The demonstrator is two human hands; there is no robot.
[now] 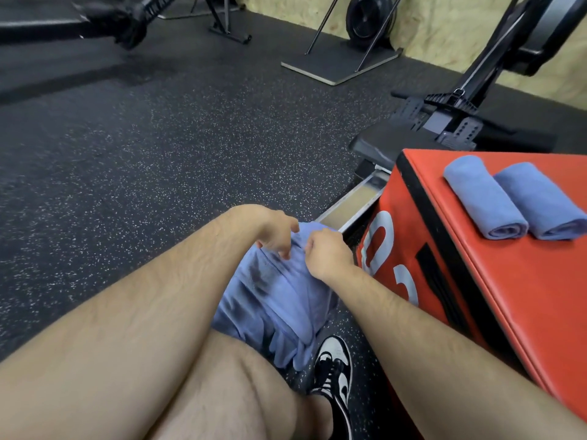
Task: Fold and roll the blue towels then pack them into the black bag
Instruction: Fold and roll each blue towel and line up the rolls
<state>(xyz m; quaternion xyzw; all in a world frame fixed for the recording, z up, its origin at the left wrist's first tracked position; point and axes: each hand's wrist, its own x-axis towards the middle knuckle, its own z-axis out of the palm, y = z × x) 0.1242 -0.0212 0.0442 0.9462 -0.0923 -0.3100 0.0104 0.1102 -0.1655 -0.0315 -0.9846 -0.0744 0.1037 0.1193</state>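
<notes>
Grips a bunched fold at the far edge of the loose blue towel (279,293) w/ R hand (327,253), fingers curled tight, near a fist. Has L hand (275,232) just beside, at 9 o'clock of the R: fingers (285,254) half bent, tips down on the cloth, thumb over the top edge; can't tell if cloth is truly pinched there. Hands close, not touching.

Room: open speckled rubber floor (143,160) from 9 to 12 o'clock of the hands. At 3 o'clock, red box (508,296) w/ black edging, side wall near the R forearm but apart from it. At 1 o'clock, metal rail (349,208) of a gym machine, just behind the towel's far edge, running up toward the box corner. At 6 o'clock, bare thigh, plus a black-and-white shoe (333,373) on the floor beside the box base.

Towel: draped over the raised leg, unfolded, rumpled, long creases running toward 5 o'clock, lower hem hanging in pleats just above the shoe; darker patch below L hand. Two more, already rolled, on the box top at 2 o'clock: left roll (482,198) and right roll (540,201), side by side, touching along their length, spiral ends facing 5 o'clock.
</notes>
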